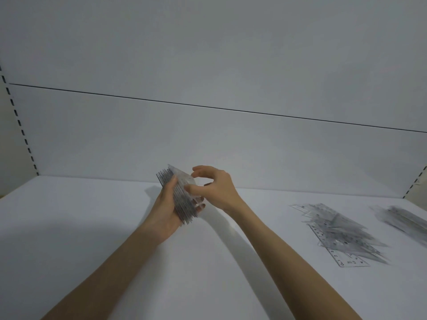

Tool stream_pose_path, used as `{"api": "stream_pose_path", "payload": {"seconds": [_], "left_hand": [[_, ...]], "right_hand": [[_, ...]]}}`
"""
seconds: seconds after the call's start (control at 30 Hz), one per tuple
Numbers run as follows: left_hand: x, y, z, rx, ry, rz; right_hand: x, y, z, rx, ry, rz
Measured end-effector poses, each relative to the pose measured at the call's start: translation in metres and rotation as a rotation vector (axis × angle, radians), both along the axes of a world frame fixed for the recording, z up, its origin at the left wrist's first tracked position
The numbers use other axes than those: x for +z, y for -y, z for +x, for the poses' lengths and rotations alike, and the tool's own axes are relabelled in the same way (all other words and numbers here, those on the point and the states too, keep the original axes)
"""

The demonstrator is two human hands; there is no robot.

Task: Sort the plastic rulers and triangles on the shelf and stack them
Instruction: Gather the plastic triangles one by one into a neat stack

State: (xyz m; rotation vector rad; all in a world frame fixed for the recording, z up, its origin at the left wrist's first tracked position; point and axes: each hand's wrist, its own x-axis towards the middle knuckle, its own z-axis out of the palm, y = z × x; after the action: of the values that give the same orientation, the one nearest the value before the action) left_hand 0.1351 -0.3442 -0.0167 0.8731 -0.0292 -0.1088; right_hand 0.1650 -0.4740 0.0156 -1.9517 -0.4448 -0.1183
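A white shelf (115,227) is spreading across the whole lower view, with a pale back panel (208,139) rising behind it. Well off to the right, a loose pile (342,232) of clear plastic rulers and triangles is lying flat on the shelf, pieces crossing one another at odd angles. Further right, near the frame's edge, a second heap (402,215) is lying apart from it, too blurred to tell its pieces.

Near the middle, above the shelf, a stack (182,199) of clear pieces is standing on edge in the air. The left hand (167,215) is gripping it from below, thumb on one face and fingers curling round the other. The right hand (215,188) is pinching the stack's outermost piece with curled fingertips.
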Motion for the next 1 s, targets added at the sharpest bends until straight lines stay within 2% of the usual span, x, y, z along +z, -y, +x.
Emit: {"api": "stream_pose_path", "payload": {"seconds": [0.27, 0.4, 0.53, 0.63, 1.0], "left_hand": [[-0.004, 0.0, 0.0, 0.005, 0.022, 0.01], [-0.003, 0.001, -0.004, 0.0, 0.046, 0.05], [-0.001, 0.004, -0.008, -0.032, 0.105, 0.068], [-0.002, 0.006, -0.008, -0.049, 0.123, 0.089], [-0.002, 0.009, -0.014, -0.126, 0.193, 0.159]], "right_hand": [[-0.015, -0.004, 0.003, -0.018, -0.1, 0.084], [-0.018, 0.002, 0.002, 0.015, -0.086, 0.002], [-0.011, 0.015, -0.004, 0.243, -0.227, 0.035], [-0.008, 0.016, -0.009, 0.357, -0.244, 0.007], [-0.012, 0.012, -0.015, 0.285, -0.201, 0.015]]}}
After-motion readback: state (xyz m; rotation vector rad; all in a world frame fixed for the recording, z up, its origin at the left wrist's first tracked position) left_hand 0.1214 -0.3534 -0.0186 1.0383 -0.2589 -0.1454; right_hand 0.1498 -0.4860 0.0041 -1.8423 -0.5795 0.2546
